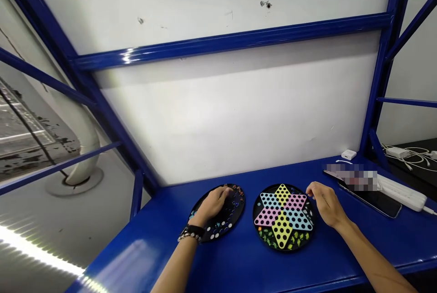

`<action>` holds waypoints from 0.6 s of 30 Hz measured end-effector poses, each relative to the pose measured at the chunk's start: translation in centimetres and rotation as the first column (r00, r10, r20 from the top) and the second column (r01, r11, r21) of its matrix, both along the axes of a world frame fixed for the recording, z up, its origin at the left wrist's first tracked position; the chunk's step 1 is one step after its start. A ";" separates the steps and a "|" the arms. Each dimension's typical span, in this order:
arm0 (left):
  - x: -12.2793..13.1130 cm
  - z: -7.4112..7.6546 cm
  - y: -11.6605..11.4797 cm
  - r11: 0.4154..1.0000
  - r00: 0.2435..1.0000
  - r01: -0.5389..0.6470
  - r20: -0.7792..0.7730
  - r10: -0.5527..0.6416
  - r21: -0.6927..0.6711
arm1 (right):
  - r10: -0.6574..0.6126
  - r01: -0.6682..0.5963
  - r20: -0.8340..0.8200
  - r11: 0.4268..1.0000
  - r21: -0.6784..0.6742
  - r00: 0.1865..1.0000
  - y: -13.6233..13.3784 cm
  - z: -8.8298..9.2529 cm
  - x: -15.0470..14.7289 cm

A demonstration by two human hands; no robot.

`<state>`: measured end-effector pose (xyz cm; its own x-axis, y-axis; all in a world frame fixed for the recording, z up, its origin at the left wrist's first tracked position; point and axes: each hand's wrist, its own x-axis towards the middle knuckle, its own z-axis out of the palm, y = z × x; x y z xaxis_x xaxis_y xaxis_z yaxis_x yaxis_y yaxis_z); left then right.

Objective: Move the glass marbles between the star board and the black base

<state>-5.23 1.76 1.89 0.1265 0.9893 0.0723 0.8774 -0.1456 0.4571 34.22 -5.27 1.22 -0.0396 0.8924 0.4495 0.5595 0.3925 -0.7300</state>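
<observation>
Left hand curled on the round marble board, hold unclear, a careless shift could scatter marbles; right hand open, empty, beside the Chinese checkers board.

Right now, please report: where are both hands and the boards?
Left hand on black board. Right hand at star board's rim. Phone to the right, not in the way.

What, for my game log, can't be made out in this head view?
Under the left hand: the marbles on the left board there are hidden by that hand.
Along the rim of the right board: the marbles are too small to count.
Inside the right hand: its fingers hide whether it holds anything.
The phone: its top end is hidden by a blurred patch.
The white cable: cut off by the right edge.
</observation>
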 end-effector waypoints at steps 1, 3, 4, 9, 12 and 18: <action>-0.7 -0.1 -0.2 1.000 1.000 -0.018 0.007 0.018 0.004 | -0.001 0.001 -0.001 1.000 -0.003 1.000 0.0 0.0 0.0; -2.4 -0.3 -0.6 0.998 0.998 -0.059 0.031 0.058 0.005 | -0.001 0.001 -0.005 1.000 -0.011 1.000 -0.1 0.1 -0.1; -3.2 -0.3 -0.9 0.996 0.995 -0.087 0.041 0.087 0.001 | 0.002 -0.003 -0.007 1.000 -0.014 1.000 -0.1 0.2 -0.1; -4.9 0.3 -2.4 0.995 0.996 -0.067 0.056 0.071 -0.077 | 0.014 -0.014 -0.008 1.000 -0.023 1.000 -0.2 0.2 -0.1; -4.5 0.6 -3.3 0.993 1.000 -0.013 0.018 0.016 -0.117 | 0.008 -0.008 -0.003 1.000 -0.018 1.000 -0.1 0.2 -0.1; -2.5 0.6 -4.1 1.000 1.000 -0.003 -0.029 0.003 -0.011 | 0.002 -0.002 -0.014 1.000 -0.025 1.000 -0.3 0.5 -0.2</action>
